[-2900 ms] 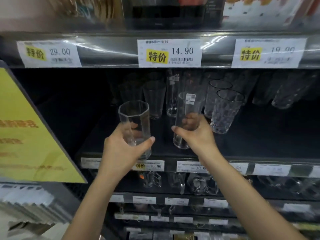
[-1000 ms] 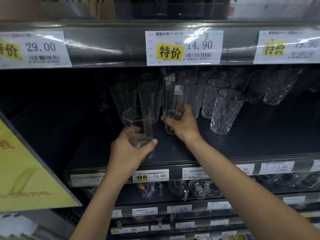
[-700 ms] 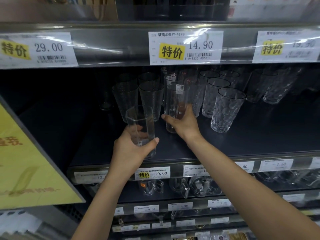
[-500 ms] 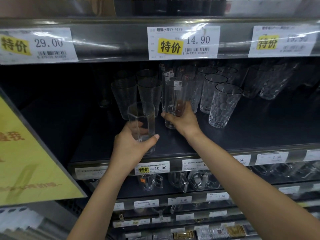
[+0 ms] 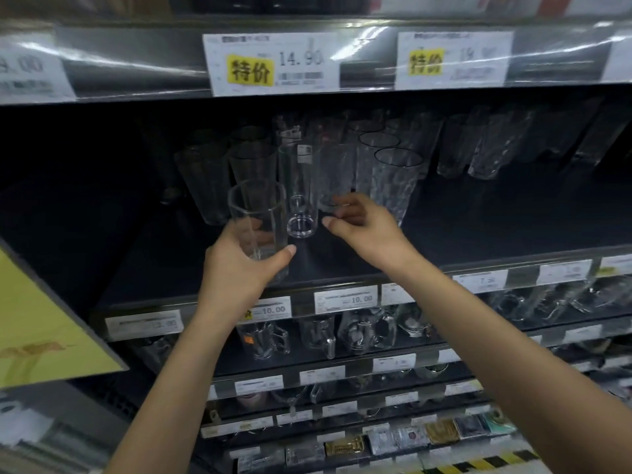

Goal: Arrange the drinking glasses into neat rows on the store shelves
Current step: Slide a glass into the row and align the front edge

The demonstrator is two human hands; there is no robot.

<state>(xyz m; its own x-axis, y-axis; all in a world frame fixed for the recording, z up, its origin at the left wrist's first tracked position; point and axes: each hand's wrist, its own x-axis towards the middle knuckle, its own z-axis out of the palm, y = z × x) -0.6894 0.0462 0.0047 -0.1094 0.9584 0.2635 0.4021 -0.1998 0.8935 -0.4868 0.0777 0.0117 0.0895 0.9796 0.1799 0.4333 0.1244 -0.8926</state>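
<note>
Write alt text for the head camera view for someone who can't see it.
A person's left hand holds a clear faceted glass at the front of a dark store shelf, while the right hand hovers open beside a tall straight glass. Rows of glasses stand behind, price tags above.

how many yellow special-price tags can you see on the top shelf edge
2. One price tag reads 14.90 and sits centre, above the glasses. The second price tag is to its right, its price blurred. A third label at the far left is cut off; any yellow patch there is out of view.
</note>
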